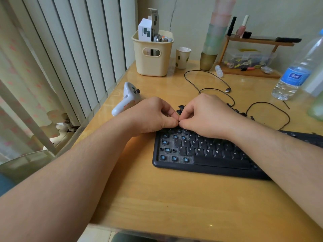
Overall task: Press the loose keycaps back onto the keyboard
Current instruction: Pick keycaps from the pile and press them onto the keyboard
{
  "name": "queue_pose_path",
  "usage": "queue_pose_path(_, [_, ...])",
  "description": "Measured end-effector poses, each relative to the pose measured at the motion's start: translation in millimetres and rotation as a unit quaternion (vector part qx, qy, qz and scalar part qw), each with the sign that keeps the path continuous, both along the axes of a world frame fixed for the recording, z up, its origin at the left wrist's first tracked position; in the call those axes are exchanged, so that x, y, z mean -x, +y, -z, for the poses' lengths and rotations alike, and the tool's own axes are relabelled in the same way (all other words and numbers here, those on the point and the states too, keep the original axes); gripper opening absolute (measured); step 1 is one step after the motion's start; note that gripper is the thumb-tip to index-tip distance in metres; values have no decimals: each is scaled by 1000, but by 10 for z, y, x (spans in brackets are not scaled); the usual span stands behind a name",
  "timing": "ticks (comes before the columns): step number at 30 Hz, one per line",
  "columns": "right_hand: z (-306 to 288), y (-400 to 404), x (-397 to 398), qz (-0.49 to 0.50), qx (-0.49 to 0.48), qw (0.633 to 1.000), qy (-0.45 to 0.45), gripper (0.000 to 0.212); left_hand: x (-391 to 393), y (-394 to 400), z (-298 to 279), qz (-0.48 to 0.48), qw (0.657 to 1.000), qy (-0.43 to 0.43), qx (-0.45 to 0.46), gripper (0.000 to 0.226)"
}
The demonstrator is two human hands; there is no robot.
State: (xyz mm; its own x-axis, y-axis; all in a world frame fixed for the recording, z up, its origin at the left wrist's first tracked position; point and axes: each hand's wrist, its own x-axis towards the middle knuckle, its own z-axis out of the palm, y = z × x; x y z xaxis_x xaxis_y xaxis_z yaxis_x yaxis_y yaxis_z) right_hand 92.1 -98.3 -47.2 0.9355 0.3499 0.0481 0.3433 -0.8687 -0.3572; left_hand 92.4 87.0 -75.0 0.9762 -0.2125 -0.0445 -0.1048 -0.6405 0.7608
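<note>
Both hands, left hand [153,116] and right hand [204,114], pinch one small keycap [179,121] between fingertips over keyboard [201,154] top-left row on worktop [157,198]; risk: misaligned on blue stem it could tilt, jam or pop away toward loose keycaps [180,109].

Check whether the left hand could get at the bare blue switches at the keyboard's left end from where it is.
Probably yes. The left hand sits at the keyboard's top-left corner, and the bare blue switches lie uncovered just below it, with nothing between.
</note>
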Motion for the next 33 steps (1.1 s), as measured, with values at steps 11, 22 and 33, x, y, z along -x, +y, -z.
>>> queue_pose_path(11, [-92, 35, -213, 50, -65, 981, 175, 9, -47, -36, 4, -32, 999, 16, 4, 10])
queue_pose_path(22, [-64, 105, -327, 70, -67, 973, 211, 23, -154, 100, 33, -40, 998, 18, 54, 4])
queue_pose_path(33, [-142, 88, -239, 47, -51, 984, 164, 14, -235, 96, 149, -96, 987, -125, -14, 9])
